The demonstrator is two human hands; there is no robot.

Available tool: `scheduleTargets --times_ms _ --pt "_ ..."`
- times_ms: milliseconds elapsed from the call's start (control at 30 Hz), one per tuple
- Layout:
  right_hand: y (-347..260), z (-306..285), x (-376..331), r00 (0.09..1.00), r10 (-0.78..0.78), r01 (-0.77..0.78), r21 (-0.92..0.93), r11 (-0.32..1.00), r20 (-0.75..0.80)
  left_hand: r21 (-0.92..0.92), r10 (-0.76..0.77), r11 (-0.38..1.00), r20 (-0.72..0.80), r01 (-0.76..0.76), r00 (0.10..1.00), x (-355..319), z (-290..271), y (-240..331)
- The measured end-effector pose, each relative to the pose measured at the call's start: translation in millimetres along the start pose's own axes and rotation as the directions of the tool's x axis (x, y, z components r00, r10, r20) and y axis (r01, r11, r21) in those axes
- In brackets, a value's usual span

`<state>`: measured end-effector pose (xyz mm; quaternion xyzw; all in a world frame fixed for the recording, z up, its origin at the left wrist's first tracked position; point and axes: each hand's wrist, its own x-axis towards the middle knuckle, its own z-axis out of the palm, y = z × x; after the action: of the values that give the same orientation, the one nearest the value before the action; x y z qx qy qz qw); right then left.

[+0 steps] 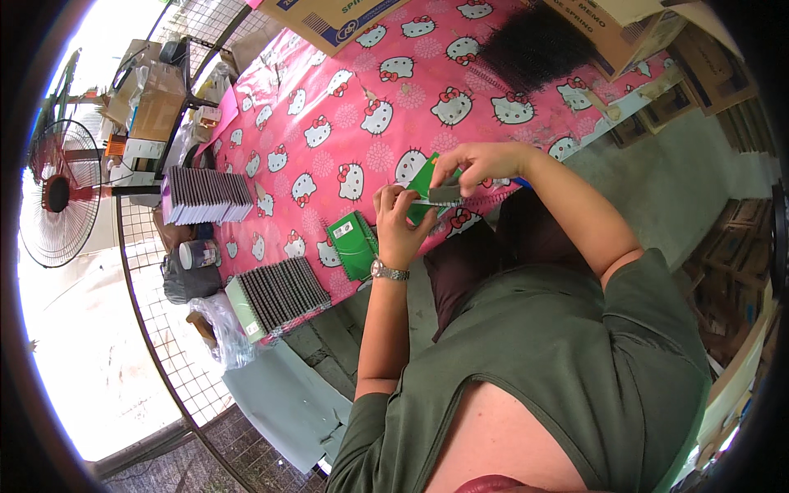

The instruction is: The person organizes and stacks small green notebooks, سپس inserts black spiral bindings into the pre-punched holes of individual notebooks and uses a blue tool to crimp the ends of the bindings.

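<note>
Green spiral notebooks (352, 248) lie on the surface's (327, 197) near edge, just left of the left hand (399, 228), whose curled fingers grip another notebook (423, 177). The right hand's (483, 168) fingers pinch a grey block (445, 195) over its bound edge. Far right, black wire spirals (534, 51) lie heaped beside a cardboard box (604, 37).

Setting: small stationery workshop, judging by repeated stock and materials. Tabletop (283, 138) with pink cat-print cover taken as landmark. At its left side: rows of purple-edged notebooks (205, 196) and green-covered spiral notebooks (283, 293). Over its near edge: one green notebook (422, 177) in hand. On its far side: heap of black binding coils (538, 49), cardboard carton (333, 18). Left of it: caged fan (57, 194). Right of it: grey floor (689, 160), stacked brown cartons (731, 275).
</note>
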<state>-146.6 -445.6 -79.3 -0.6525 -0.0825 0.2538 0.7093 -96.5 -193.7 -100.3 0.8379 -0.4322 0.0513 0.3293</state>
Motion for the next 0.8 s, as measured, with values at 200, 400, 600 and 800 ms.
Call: scheduleTargets --times_ms 200,400,600,800 --pt "18.8 -5.5 10.9 0.999 -0.049 0.049 -0.036 0.998 0.003 -0.02 0.002 1.0 0.01 -0.001 1.0 2.8 -2.4 1.8" --pt "-2.3 4.6 23.0 0.999 -0.038 0.039 -0.047 0.998 0.021 -0.037 -0.035 0.999 -0.001 0.035 0.999 3.3 -11.7 -20.6" --pt "11.4 -2.9 32.7 0.99 -0.126 0.094 0.351 0.932 0.07 -0.057 -0.052 0.997 0.036 0.054 0.998 9.6 -9.8 -19.8" --pt "-0.6 -7.2 32.7 1.0 0.008 -0.011 0.119 0.993 0.026 -0.284 -0.188 0.929 0.183 0.235 0.965 15.2 -13.5 -16.5"
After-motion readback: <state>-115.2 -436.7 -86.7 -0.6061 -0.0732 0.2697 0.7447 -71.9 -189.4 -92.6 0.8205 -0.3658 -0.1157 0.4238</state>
